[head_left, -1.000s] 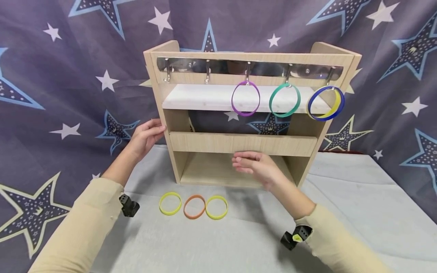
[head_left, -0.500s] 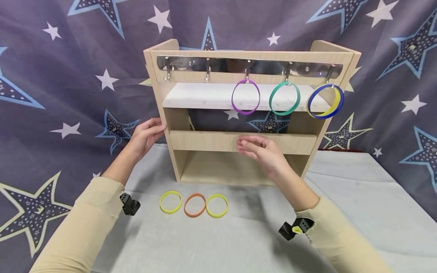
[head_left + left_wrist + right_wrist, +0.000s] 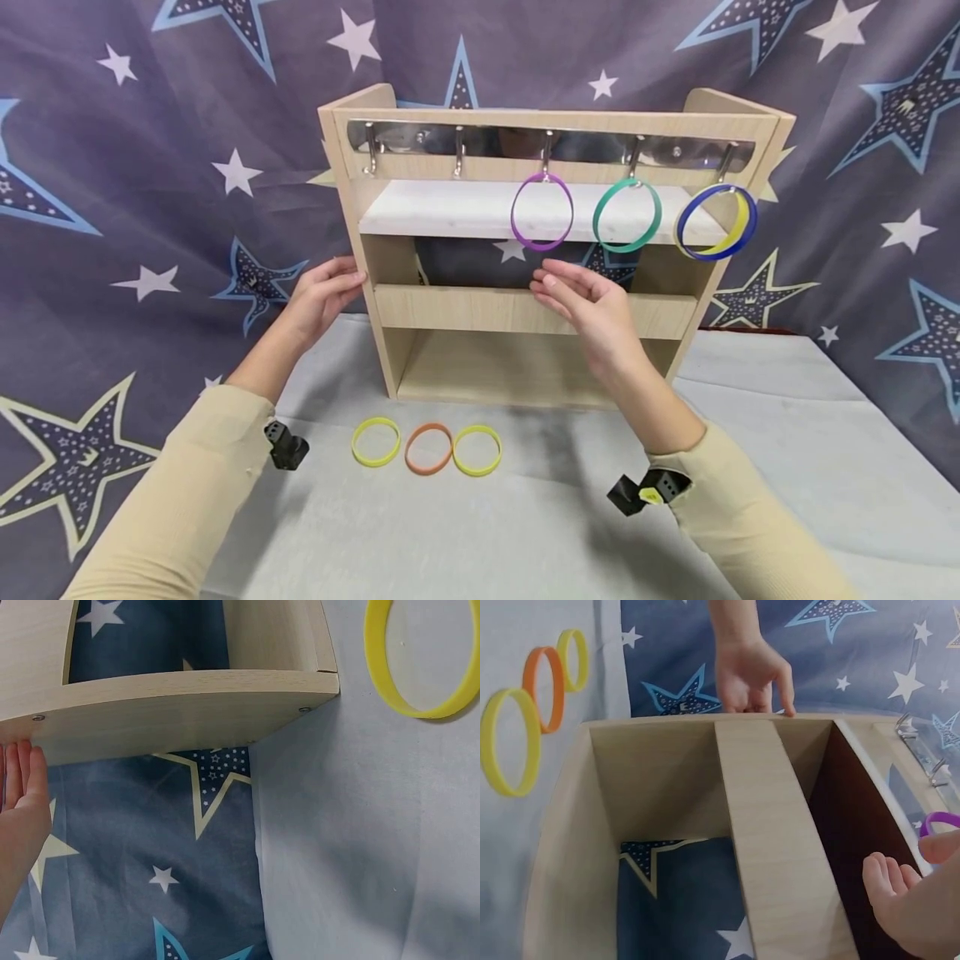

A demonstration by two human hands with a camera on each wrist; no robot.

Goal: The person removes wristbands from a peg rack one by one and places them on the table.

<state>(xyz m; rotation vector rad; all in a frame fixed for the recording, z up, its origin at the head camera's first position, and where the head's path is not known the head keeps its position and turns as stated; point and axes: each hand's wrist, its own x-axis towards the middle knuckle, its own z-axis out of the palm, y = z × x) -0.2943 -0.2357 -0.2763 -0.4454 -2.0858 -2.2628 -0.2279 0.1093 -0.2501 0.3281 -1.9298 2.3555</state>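
My left hand (image 3: 324, 302) rests its straight fingers against the left side of a wooden shelf unit (image 3: 480, 310). My right hand (image 3: 592, 312) is before the unit's middle board, holding nothing, with fingers loosely extended. Just above its fingertips a purple silicone wristband (image 3: 542, 247) hangs from the middle hook, apart from the hand. A green wristband (image 3: 627, 249) hangs one hook to the right. On the far right hook are a blue wristband (image 3: 716, 257) and a yellow wristband (image 3: 742, 218). The left wrist view shows the left fingertips (image 3: 25, 754) at the side panel.
A metal hook rail (image 3: 416, 137) runs along the unit's top; its two left hooks carry nothing. On the grey tablecloth (image 3: 420, 542) before the unit lie a yellow wristband (image 3: 375, 463), an orange wristband (image 3: 428, 472) and another yellow wristband (image 3: 477, 473). A star-patterned curtain (image 3: 187, 167) hangs behind.
My right hand has risen from the lower opening, past the middle board, to just below the purple wristband. The left hand has stayed at the unit's side. The wristbands have not moved.
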